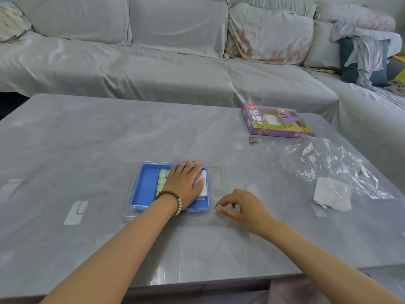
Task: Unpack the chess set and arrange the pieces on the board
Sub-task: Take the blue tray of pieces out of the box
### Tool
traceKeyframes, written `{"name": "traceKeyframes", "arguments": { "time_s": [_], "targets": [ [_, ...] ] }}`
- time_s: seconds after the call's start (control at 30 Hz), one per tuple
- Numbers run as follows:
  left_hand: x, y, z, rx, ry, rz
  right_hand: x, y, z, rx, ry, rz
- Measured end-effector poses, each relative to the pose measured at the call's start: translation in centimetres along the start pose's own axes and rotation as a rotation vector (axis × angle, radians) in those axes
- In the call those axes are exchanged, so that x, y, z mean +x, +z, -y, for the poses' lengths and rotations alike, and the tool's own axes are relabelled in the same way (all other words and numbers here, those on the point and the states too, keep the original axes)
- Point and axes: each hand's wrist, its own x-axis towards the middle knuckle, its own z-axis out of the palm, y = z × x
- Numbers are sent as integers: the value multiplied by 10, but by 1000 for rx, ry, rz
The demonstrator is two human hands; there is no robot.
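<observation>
I'm mid-unpacking: left hand (186,181) flat on the tray (144,187), right hand (238,207) pinching the shell (217,173), which next needs lifting off.

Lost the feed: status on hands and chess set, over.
Left hand flat on blue tray, pieces inside. Right hand pinches clear plastic shell edge. Purple box, plastic bag off right, not blocking.

A blue plastic tray (145,185) in a clear plastic shell (219,174) lies flat under the left hand (186,181). It holds round pale pieces (162,183) and folded white paper (202,189).
</observation>
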Motion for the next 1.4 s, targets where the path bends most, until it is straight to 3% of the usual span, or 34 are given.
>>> {"name": "traceKeyframes", "arguments": {
  "time_s": [0.13, 0.3, 0.5, 0.6, 0.9, 1.0, 1.1, 1.23, 1.4],
  "targets": [
    [3, 0, 1, -26, 9, -25, 6, -6, -4, 433, 120, -92],
    [26, -2, 1, -88, 13, -125, 46, -28, -42, 778, 396, -383],
    [63, 7, -7, -53, 13, -39, 118, -58, -116, 910, 683, -691],
    [68, 13, -5, 3, 16, -52, 144, -61, -137, 892, 783, -719],
    [68, 16, -3, -15, 27, -81, 167, -64, -158, 648, 816, -743],
    [66, 12, -5, -97, 37, -92, 161, -59, -146, 655, 756, -796],
    [59, 2, -3, -258, 54, -137, 143, -42, -103, 602, 522, -734],
    [23, -10, 28, -196, -11, -182, 110, -8, -22, 487, 181, -412],
    [-36, -26, 73, -53, -192, -80, 110, 22, 29, 184, -48, -38]
  ]
}}
